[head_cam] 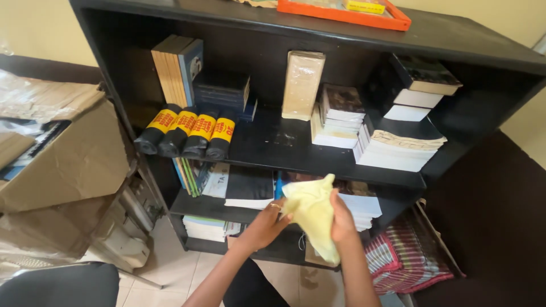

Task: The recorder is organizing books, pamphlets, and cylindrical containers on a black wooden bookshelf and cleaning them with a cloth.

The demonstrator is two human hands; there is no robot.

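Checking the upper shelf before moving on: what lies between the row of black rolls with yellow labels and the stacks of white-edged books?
In the head view, a bare dusty stretch of black shelf separates the rolls from the book stacks; a plastic-wrapped tan packet stands behind it.

Bare shelf strip (273, 142) between black rolls (187, 132), book stacks (341, 116)

A black bookshelf (296, 153) stands against a pale yellow wall (40, 28). Left of the bookshelf is a cardboard box (68, 153). Below the bookshelf the floor (165, 267) has light tiles.
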